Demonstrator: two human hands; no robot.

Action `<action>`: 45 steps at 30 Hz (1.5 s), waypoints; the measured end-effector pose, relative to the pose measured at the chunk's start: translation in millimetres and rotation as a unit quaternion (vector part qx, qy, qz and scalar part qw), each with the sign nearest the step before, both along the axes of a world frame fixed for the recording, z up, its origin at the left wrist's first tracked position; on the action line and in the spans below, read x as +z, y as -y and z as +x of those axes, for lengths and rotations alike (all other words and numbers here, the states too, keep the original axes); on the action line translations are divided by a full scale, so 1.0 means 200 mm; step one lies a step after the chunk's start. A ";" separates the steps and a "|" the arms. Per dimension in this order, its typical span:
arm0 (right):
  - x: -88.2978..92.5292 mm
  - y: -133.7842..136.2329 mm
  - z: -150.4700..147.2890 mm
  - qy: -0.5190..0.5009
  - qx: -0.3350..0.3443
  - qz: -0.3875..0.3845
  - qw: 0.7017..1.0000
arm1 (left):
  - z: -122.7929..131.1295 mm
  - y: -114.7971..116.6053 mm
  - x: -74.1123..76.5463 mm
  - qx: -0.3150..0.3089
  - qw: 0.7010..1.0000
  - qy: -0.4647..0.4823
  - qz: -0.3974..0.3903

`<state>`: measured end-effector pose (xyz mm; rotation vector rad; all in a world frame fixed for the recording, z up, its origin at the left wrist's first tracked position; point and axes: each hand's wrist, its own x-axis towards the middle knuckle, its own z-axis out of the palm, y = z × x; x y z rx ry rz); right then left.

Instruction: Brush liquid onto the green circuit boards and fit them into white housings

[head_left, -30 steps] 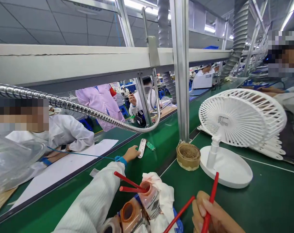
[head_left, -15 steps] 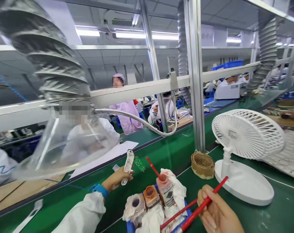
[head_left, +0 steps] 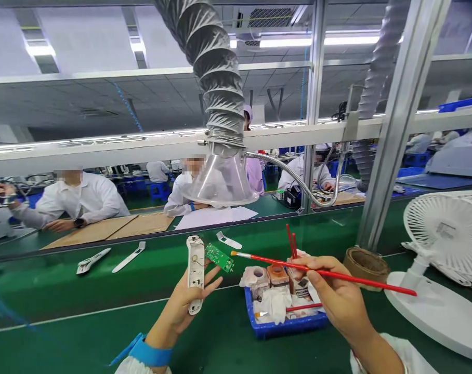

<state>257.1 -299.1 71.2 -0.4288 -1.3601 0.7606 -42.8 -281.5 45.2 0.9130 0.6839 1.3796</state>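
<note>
My left hand (head_left: 181,306) holds up a long white plastic housing (head_left: 195,270) with a small green circuit board (head_left: 219,257) hanging off its upper right side. My right hand (head_left: 337,298) pinches a thin red-handled brush (head_left: 325,272), whose tip points left toward the green board and stops just short of it. Below the brush sits a blue tray (head_left: 286,324) with small jars (head_left: 275,274) wrapped in white rags, and two more red brush handles (head_left: 290,241) stick up from it.
A white desk fan (head_left: 442,259) stands at the right, a brown tape roll (head_left: 366,266) beside an aluminium post (head_left: 392,130). White plastic parts (head_left: 130,255) lie on the green conveyor belt (head_left: 64,291). A clear extraction hood (head_left: 220,182) hangs ahead. Other workers sit across the belt.
My left hand picked the white housing off the belt and raised it in front of me. My right hand swung the red brush level, with its tip toward the board. My view turned left.
</note>
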 end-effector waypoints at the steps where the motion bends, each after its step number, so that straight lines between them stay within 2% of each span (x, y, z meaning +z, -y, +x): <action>1: 0.02 0.00 -0.02 0.023 -0.007 0.027 0.999 | 0.00 0.03 0.01 -0.012 1.000 0.025 -0.007; 6: 0.07 0.05 -0.09 0.094 -0.067 0.099 0.988 | 0.03 0.14 0.06 -0.132 0.985 0.107 -0.035; 9: 0.07 0.07 -0.11 0.119 -0.061 0.122 0.983 | 0.05 0.17 0.06 -0.192 0.973 0.124 -0.032; 11: 0.08 0.08 -0.12 0.120 -0.057 0.131 0.982 | 0.06 0.17 0.06 -0.208 0.969 0.128 -0.036; 22: 0.09 0.10 -0.09 0.185 -0.100 0.171 0.963 | 0.08 0.18 0.05 -0.210 0.967 0.130 -0.054; 34: 0.10 0.13 -0.04 0.209 -0.117 0.175 0.955 | 0.08 0.17 0.03 -0.226 0.965 0.128 -0.045; 40: 0.11 0.11 0.00 0.239 -0.158 0.199 0.937 | 0.07 0.18 0.05 -0.233 0.962 0.140 -0.035; 42: 0.11 0.12 0.02 0.227 -0.152 0.206 0.940 | 0.07 0.18 0.05 -0.234 0.961 0.145 -0.032; 45: 0.12 0.15 0.03 0.221 -0.094 0.224 0.945 | 0.07 0.19 0.06 -0.238 0.961 0.141 -0.030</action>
